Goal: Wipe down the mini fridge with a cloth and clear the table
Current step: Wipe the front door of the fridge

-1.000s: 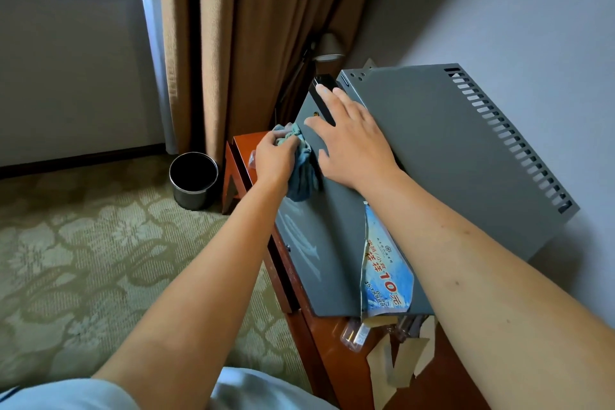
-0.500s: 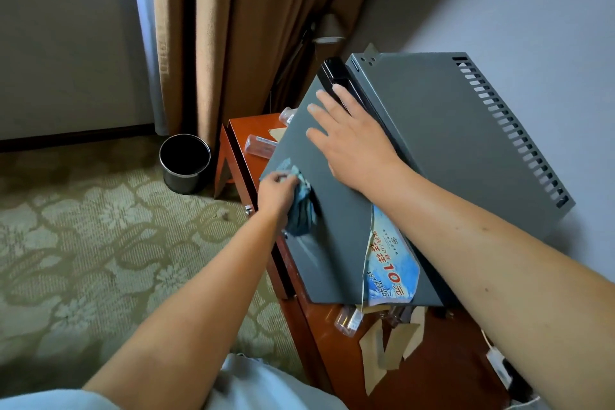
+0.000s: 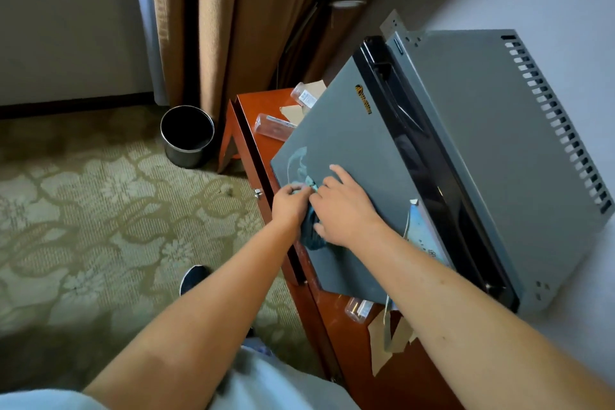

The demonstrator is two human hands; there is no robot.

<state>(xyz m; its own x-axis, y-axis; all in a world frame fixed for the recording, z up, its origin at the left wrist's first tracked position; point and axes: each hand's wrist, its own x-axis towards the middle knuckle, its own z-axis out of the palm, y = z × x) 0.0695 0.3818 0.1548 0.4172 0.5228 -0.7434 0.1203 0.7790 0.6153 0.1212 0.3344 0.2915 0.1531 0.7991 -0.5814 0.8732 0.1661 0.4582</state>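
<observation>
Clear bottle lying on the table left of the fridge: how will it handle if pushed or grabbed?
The clear bottle lies on its side, so it probably rolls if nudged. It looks like empty thin plastic: likely light, maybe slick.

Your forearms are bare from wrist to elbow, with no watch, ring or band on your left hand (image 3: 290, 202) or right hand (image 3: 346, 210). You wear a pale blue-grey top (image 3: 273, 383) and a dark, white-edged shoe (image 3: 194, 277).
</observation>
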